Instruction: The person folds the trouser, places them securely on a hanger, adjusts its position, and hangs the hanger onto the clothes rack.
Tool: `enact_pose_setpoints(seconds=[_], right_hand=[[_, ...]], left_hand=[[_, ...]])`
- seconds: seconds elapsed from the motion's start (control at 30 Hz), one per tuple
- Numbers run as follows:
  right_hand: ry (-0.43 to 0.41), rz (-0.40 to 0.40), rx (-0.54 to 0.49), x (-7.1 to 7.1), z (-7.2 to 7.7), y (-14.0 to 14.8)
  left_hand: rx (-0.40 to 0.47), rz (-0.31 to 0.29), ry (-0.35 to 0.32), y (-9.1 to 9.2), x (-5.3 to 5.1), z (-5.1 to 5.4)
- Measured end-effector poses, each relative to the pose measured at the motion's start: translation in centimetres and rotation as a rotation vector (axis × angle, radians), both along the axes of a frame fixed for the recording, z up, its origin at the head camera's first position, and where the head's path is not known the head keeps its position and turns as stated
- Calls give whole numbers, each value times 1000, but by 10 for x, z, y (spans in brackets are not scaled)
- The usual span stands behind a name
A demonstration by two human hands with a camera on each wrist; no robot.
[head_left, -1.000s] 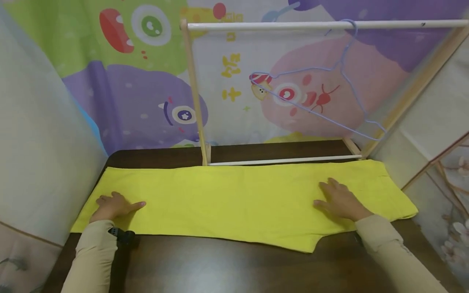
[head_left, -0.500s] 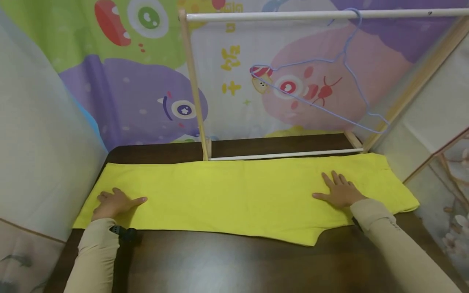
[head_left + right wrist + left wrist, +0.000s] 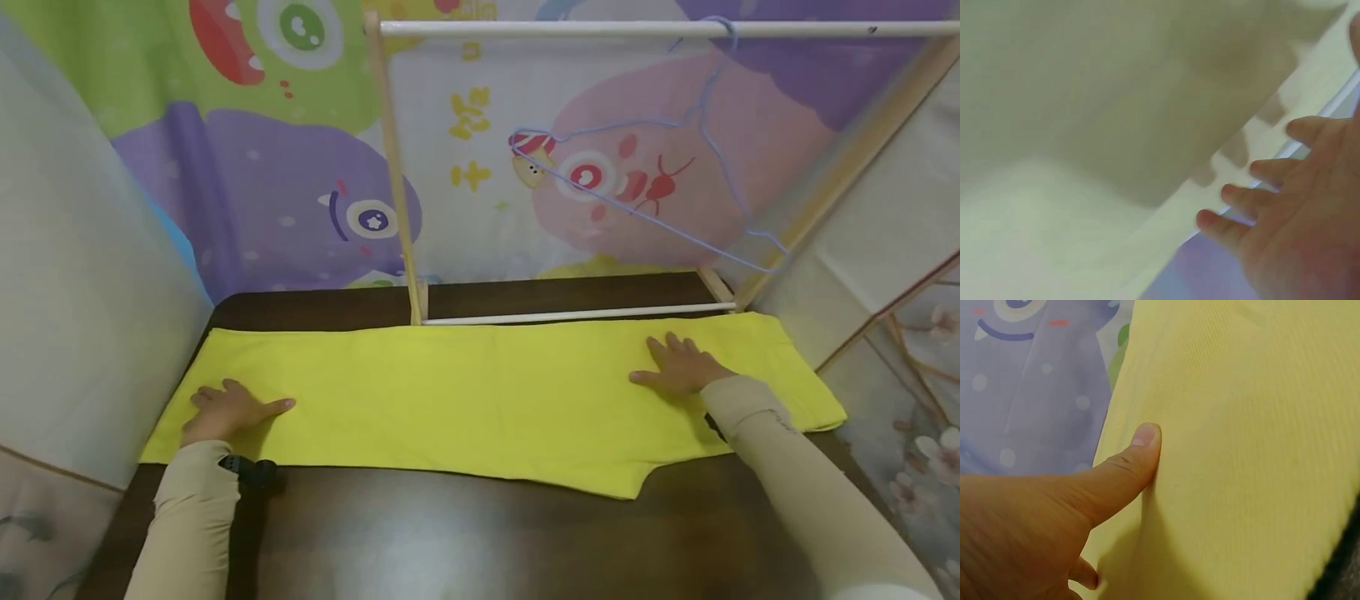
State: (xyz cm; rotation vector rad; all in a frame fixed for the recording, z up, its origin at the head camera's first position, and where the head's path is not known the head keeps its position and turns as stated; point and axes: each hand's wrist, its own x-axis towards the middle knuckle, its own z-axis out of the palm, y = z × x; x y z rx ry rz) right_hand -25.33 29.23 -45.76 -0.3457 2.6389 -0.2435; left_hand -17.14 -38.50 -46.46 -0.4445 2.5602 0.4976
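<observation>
Yellow trousers (image 3: 450, 400), folded lengthwise, lie flat across the dark table, with the waist end at the right and the leg end at the left. My left hand (image 3: 228, 412) rests on the leg end, thumb stretched out to the right. In the left wrist view the thumb (image 3: 1129, 465) of that hand lies along the yellow cloth. Over the upper part near the waist, my right hand (image 3: 678, 364) spreads its fingers on the cloth. The right wrist view has its straight, parted fingers (image 3: 1229, 228) before a pale surface with finger shadows.
Behind the trousers stands a clothes rack with a white top rail (image 3: 555, 29) and wooden posts. A blue wire hanger (image 3: 637, 212) hangs from the rail. A cartoon-print curtain (image 3: 300, 192) backs the table (image 3: 420, 533), and pale panels flank both sides.
My right hand has shifted over the cloth toward the trousers' far edge. The left hand keeps its place on the leg end. The head view has tilted slightly down.
</observation>
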Motion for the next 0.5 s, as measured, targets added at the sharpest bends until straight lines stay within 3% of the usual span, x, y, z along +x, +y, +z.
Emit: enact_pose_setpoints(seconds=[0.13,0.23,0.33,0.5], right_hand=[[51,134,-33,-8,-6,-36],[47,157,-62,-15,-15,-36],[38,100,-70,-25,-24,-10],[57,-66,-21,-33,-35,65]], left_hand=[[7,-4,8,-2,3,2],[23,8,13,0,7,3],[32,18,22,3,10,3],[36,18,41,2,11,4]])
